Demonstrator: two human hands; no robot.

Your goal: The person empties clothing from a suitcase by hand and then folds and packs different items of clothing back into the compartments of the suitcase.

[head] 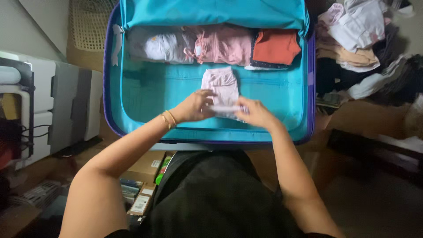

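Down over the open suitcase (132, 88) is where both my hands are, working on a small folded pale pink garment (221, 86) that lies on the teal lining about mid-case. My left hand (194, 107) has its fingers curled over the near left corner of it, gold bangles (168, 119) on that wrist. My right hand (257, 113) pinches the near edge from the other side, fingers closed on the fabric, so the bottom hem is bunched up between the two hands. It's a bit blurry right there, so I can't tell exactly how the fold sits.

Along the far wall of the case there's a row already in: a white bundle (161, 46), a pink patterned piece (222, 44), and an orange folded top (276, 46), all touching side by side. The pink garment sits just below that row, near but apart from it.

Room-wise, plenty of bare lining left of my hands, a fair strip on the right too. Outside the right rim there's a messy heap of clothes (361, 39).
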